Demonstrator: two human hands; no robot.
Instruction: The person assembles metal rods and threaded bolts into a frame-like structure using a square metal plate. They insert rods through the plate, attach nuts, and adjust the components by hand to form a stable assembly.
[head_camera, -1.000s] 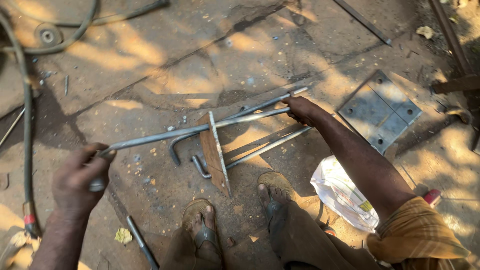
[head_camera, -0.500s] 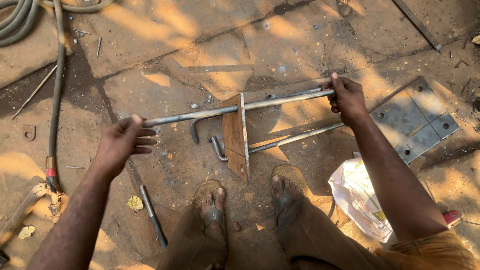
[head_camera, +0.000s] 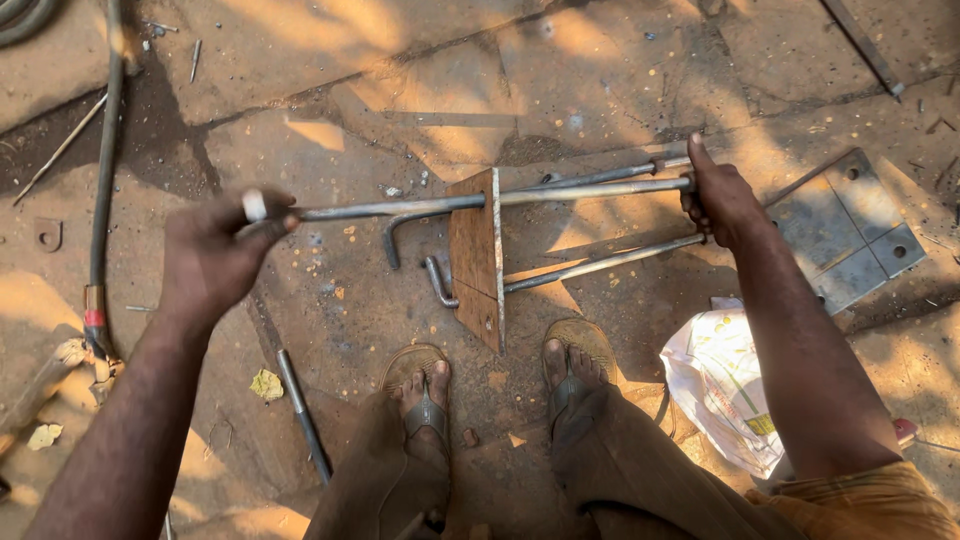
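Both hands grip one long rod (head_camera: 480, 200): left hand (head_camera: 215, 255) clenched on its near end, right hand (head_camera: 722, 200) on the far end, rusty plate (head_camera: 476, 255) threaded mid-rod above the feet.

A long rod (head_camera: 420, 205) runs left to right through a square plate (head_camera: 476, 255) standing on edge, just beyond two sandalled feet (head_camera: 500, 385). Hooked rods (head_camera: 560, 265) lie under it. To the right lie a flat drilled plate (head_camera: 850, 240) and, nearer, a plastic bag (head_camera: 715, 385). A hose (head_camera: 100, 190) runs down the left.
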